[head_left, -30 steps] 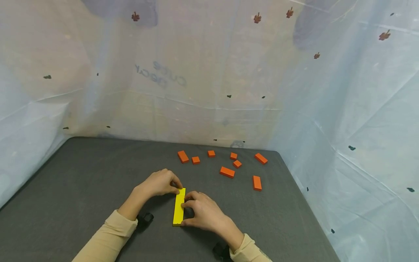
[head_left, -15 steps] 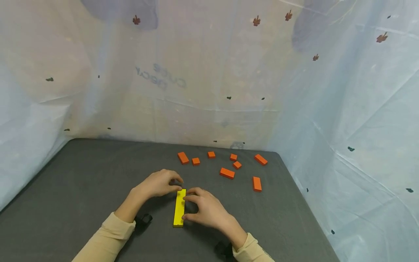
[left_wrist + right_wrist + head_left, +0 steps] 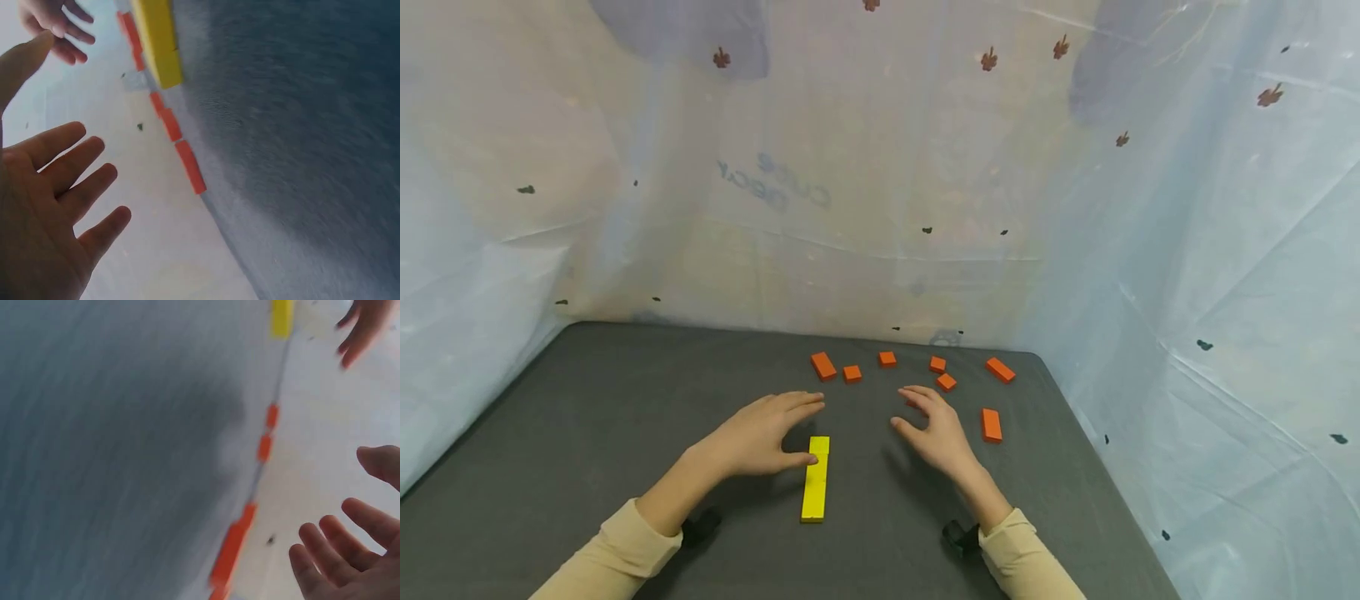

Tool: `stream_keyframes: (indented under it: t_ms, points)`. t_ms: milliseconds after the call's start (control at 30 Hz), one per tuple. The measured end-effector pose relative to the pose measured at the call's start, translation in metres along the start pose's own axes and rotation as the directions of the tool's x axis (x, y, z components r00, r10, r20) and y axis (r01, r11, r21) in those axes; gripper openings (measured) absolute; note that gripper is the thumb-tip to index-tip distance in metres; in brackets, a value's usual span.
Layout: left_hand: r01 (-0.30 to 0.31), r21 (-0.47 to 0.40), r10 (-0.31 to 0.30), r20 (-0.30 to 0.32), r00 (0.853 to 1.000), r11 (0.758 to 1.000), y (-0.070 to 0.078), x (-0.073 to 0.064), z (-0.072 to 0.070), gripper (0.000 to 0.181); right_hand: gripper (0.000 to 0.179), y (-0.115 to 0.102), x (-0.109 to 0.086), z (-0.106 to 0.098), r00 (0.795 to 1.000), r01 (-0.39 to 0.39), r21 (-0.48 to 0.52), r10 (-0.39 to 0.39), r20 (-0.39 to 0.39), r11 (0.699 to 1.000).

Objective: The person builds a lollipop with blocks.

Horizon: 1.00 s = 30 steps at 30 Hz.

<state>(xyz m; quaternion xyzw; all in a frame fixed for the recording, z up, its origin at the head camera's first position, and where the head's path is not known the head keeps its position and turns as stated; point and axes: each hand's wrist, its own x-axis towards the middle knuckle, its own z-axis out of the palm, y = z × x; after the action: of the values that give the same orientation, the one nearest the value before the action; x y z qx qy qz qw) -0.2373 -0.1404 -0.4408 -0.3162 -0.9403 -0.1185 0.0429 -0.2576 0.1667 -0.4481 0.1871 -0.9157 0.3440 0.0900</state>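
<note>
Dark grey cloth-like covering spreads over the desk (image 3: pixel 625 400) in front of you. Nearest you are your tan sleeves (image 3: pixel 613 554), with black gear (image 3: pixel 958 537) under the wrists. Flat on the desk, pointing away from you, lies the yellow bar (image 3: pixel 815 496), with a seam towards its far end. Your left hand (image 3: pixel 748 440) is at its left, fingers stretched out, thumb well away from them, holding nothing; from your head camera the thumb crosses in front of the bar, while the left wrist view shows a gap between them. Your right hand (image 3: pixel 942 437) is raised to the right of the bar, well apart from it, fingers spread and loosely bent, its grasp empty too.

Just right of that hand lies a long orange block (image 3: pixel 991 425). Beyond your fingers, more orange blocks (image 3: pixel 852 374), short and long, are scattered towards the far edge. Behind them hangs a pale sheet (image 3: pixel 850 275) with brown leaf shapes (image 3: pixel 988 59), dark specks and faint lettering.
</note>
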Motion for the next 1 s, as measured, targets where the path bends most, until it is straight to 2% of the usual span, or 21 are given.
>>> stream_keyframes:
  t_ms: [233,400,567,700,833,1000]
  points:
    - [-0.078,0.046,0.073,0.107,0.992,0.996,0.006,-0.011,0.003,0.093,0.050,0.045,0.011,-0.014,0.996,-0.087,-0.105,0.086,-0.017,0.991]
    - [-0.120,0.055,0.109,0.181,0.977,0.991,0.009,-0.016,0.007,0.095,0.052,0.064,0.019,-0.019,0.994,-0.104,-0.175,0.107,0.005,0.979]
    - [-0.175,0.063,0.154,0.245,0.957,0.983,0.011,-0.020,0.011,0.095,0.051,0.073,0.026,-0.019,0.994,-0.079,-0.235,0.093,0.049,0.969]
    - [-0.223,0.065,0.199,0.263,0.944,0.973,0.012,-0.024,0.016,0.095,0.045,0.076,0.028,-0.019,0.993,-0.068,-0.257,0.090,0.077,0.964]
    - [-0.254,0.060,0.231,0.254,0.939,0.965,0.013,-0.026,0.020,0.094,0.040,0.077,0.028,-0.018,0.991,-0.054,-0.278,0.084,0.100,0.959]
    - [-0.240,0.045,0.220,0.266,0.939,0.970,0.015,-0.027,0.021,0.092,0.038,0.077,0.029,-0.017,0.991,-0.040,-0.304,0.075,0.107,0.952]
